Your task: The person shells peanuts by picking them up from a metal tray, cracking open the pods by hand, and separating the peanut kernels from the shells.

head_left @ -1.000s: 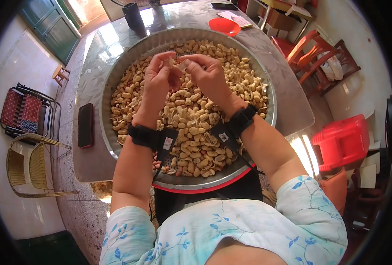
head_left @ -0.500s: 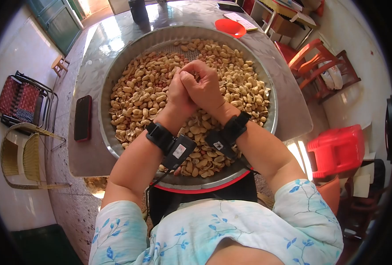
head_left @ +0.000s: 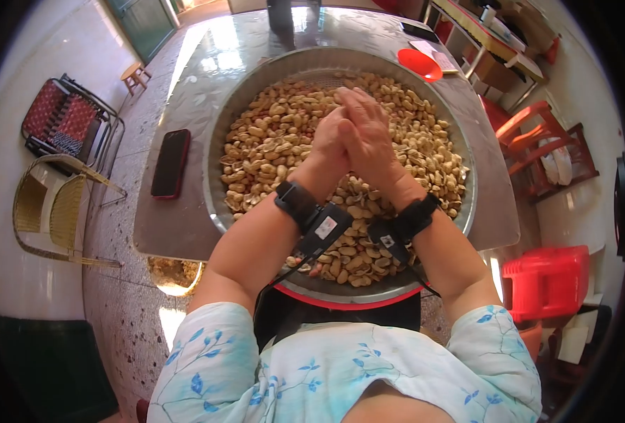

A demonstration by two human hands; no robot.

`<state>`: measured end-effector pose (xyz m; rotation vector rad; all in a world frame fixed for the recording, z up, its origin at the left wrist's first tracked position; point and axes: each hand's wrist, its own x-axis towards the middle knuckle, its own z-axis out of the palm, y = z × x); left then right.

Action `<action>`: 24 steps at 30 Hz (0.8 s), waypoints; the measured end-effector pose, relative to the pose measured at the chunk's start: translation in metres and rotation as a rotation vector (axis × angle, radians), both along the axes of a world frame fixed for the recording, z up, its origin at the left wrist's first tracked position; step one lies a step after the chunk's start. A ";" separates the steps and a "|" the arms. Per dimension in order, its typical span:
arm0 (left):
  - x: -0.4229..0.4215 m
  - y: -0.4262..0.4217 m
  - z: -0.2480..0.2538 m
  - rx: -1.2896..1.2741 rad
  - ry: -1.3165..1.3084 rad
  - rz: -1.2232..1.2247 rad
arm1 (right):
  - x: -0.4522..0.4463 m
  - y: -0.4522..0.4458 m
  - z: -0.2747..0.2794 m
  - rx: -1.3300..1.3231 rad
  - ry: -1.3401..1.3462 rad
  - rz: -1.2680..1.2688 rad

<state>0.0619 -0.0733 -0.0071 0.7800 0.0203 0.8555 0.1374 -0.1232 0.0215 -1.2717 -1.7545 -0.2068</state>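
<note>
Over a wide round metal pan (head_left: pixel 217 151) heaped with unshelled peanuts (head_left: pixel 270 151), my two hands are pressed against each other. My right hand (head_left: pixel 373 137) lies over the fingers of my left hand (head_left: pixel 330 144), its own fingers straight and close together. Most of the left fingers are hidden behind it. Whatever is between the palms is out of sight. Reddish shelled kernels and split shells show among the peanuts. Each wrist carries a black strap with a small box, the left box (head_left: pixel 323 229) and the right box (head_left: pixel 390 236).
Left of the pan on the table (head_left: pixel 178 229) lies a phone (head_left: pixel 170 163). A red bowl (head_left: pixel 419 65) sits at the back right, near papers and another dark phone (head_left: pixel 419 31). Chairs stand on both sides, with a red plastic stool (head_left: pixel 546 282) at right.
The view has shifted, so pan and table appear farther right. My right hand's fingers were curled around the left hand and now are straightened out over it.
</note>
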 end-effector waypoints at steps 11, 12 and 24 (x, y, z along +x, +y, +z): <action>0.008 -0.005 0.021 -0.172 0.051 0.106 | 0.001 -0.006 0.008 0.072 -0.026 -0.058; 0.006 -0.006 0.022 -0.165 0.057 0.120 | 0.002 -0.007 0.008 0.028 -0.063 -0.103; -0.100 -0.004 0.084 -0.172 0.078 0.425 | -0.001 -0.015 -0.006 -0.360 0.427 0.288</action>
